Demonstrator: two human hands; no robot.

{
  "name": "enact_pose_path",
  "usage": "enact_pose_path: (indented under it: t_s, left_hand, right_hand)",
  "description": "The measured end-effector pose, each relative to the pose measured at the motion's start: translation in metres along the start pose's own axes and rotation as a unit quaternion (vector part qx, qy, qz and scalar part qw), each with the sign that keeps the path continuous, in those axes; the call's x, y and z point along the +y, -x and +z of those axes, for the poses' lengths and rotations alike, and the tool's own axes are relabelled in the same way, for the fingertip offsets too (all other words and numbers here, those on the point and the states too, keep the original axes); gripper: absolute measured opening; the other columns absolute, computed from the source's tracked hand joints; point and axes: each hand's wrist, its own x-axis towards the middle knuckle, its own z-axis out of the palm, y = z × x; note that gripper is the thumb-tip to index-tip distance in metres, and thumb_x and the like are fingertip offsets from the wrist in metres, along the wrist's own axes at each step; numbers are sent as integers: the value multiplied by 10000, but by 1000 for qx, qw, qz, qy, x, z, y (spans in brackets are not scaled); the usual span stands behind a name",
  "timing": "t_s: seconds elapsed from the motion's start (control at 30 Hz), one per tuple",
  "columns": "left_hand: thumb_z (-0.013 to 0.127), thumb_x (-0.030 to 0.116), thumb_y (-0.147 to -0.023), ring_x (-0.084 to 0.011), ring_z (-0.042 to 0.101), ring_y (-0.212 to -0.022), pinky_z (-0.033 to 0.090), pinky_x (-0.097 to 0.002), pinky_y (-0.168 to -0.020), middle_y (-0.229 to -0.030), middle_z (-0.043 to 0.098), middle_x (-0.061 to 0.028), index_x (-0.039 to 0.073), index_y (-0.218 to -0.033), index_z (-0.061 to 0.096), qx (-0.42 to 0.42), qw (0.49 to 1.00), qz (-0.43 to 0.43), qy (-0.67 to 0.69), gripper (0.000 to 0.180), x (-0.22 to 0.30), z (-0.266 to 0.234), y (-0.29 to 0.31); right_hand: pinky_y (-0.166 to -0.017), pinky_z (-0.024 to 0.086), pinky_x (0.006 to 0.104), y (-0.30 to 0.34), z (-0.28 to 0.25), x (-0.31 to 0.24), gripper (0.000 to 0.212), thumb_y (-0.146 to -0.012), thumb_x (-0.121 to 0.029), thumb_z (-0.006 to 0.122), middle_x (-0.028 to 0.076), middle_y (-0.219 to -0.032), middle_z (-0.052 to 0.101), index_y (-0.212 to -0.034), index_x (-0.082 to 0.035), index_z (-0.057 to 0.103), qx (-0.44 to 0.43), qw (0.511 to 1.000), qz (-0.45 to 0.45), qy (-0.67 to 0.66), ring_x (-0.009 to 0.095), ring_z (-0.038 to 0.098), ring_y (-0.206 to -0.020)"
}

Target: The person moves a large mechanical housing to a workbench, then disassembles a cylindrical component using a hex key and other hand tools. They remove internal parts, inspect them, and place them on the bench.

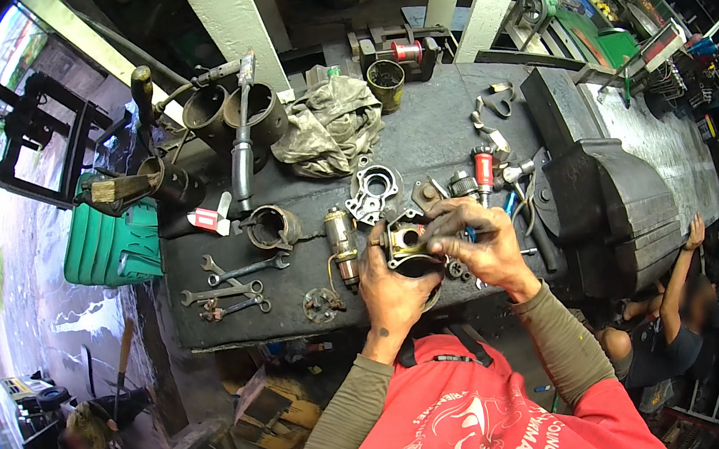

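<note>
My left hand (391, 292) is closed around the side of a metal motor housing (405, 237), held upright near the bench's front edge. Bent and drawn together, the fingers of my right hand (485, 241) are at the housing's right side; whatever they pinch is hidden. Left of the housing stands a cylindrical starter solenoid (340, 238) with a wire. Just beyond lies a cast metal cover (371, 191) with a round opening. A small geared part (463, 185) and a red-handled tool (484, 170) lie past my right hand.
Several wrenches (238, 269), a round brush plate (322, 304) and a metal ring (271, 229) lie on the left of the bench. Farther back are a grey rag (332, 131) and a can (386, 81). A large dark casing (618, 214) stands right. A person (672, 326) crouches beyond it.
</note>
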Motion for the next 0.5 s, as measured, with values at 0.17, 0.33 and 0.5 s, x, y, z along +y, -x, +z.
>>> enact_pose_path:
  t_s: [0.17,0.33,0.5]
  left_hand:
    - [964,214,-561,-409,658,-1151,525,-481,-1007,-1222,675,-225,0,-1430,507,-5,1000,-14,21,1005,-2,1,-1]
    - [963,222,-558,-412,650,-1167,519,-485,-1017,-1229,672,-229,-5,-1438,502,-7,999,-22,37,1019,-2,0,1]
    - [966,228,-575,-412,661,-1148,526,-483,-1003,-1234,676,-224,7,-1438,502,-6,1000,6,11,1004,0,-1,0]
  right_hand:
    - [-983,530,396,-2,4,-2,162,-830,-56,850,103,-1020,790,-970,-4,789,-6,1000,-24,-2,258,708,-1075]
    - [-962,544,400,-3,0,-1,168,-824,-73,860,112,-1003,780,-975,-25,803,-10,1000,-6,16,265,701,-1093]
    - [-991,529,399,-3,-2,-2,186,-810,-62,857,95,-1037,776,-983,-21,807,3,991,75,-112,255,684,-1124]
